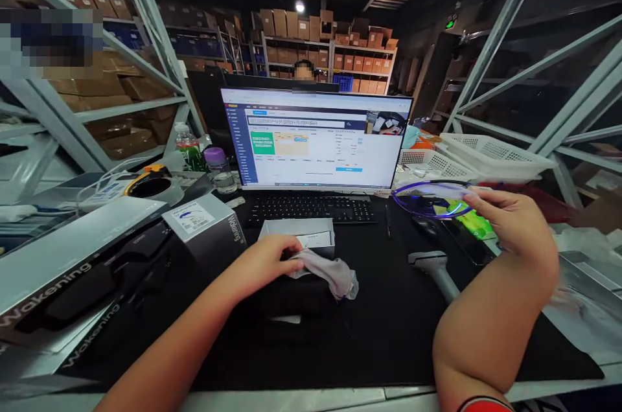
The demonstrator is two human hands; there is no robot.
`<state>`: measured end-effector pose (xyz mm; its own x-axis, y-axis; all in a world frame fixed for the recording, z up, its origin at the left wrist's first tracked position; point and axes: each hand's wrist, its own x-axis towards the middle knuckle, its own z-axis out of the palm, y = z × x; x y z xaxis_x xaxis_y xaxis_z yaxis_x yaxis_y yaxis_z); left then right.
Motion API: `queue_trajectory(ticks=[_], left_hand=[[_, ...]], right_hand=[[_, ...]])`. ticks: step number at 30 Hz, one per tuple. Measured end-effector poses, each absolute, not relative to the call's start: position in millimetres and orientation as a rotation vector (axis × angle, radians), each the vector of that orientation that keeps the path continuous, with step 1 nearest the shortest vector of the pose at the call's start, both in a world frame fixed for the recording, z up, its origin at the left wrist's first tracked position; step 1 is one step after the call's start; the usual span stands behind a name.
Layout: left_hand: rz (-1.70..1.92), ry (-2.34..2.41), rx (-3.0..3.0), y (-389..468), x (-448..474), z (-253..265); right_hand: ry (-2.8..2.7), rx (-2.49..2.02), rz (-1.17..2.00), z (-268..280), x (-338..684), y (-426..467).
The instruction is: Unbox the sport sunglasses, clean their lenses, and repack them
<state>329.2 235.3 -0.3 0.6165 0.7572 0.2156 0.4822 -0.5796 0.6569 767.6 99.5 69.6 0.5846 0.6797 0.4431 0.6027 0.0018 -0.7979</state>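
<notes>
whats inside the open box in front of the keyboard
A white card-like piece lies in the box; the left hand covers its left part, hiding anything there.

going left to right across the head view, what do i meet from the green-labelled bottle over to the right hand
Green-labelled bottle, purple-lidded jar, left hand, pale crumpled bag, pen, handheld scanner, right hand.

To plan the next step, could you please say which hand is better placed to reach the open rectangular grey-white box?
Probably the left hand: it holds crumpled whitish wrapping beside the box; the right hand is raised farther away.
</notes>
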Motion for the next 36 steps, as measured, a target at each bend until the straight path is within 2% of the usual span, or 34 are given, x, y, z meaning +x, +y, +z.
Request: queue_trajectory(ticks=[4,7,10,13,18,21,25,28,32,36], left_hand=[[0.840,1.109,2.419,222,338,-4],[1.288,1.106,2.693,204,343,7],[1.670,1.006,3.047,191,346,14],[1.762,0.978,3.303,193,343,15],[1.906,0.668,3.385,214,330,16],[1.808,0.624,3.208,217,324,22],[1.495,0.987,2.562,206,322,32],[1.274,1.073,2.203,196,322,40],[1.232,1.026,2.089,187,323,46],[1.271,0.982,2.112,183,319,48]], right_hand=[[-1.175,-1.473,0.199,72,721,133],[-1.282,-1.265,0.288,69,660,163],[-1.175,-1.111,0.638,56,607,182],[-1.124,-1.066,0.925,40,575,189],[-1.129,-1.120,1.154,20,550,188],[-1.228,-1.137,1.182,20,552,189],[-1.396,-1.147,1.067,35,574,188],[-1.528,-1.009,1.047,43,585,181],[-1.763,-0.647,1.322,38,571,173],[-1.849,-0.693,1.319,32,563,175]])
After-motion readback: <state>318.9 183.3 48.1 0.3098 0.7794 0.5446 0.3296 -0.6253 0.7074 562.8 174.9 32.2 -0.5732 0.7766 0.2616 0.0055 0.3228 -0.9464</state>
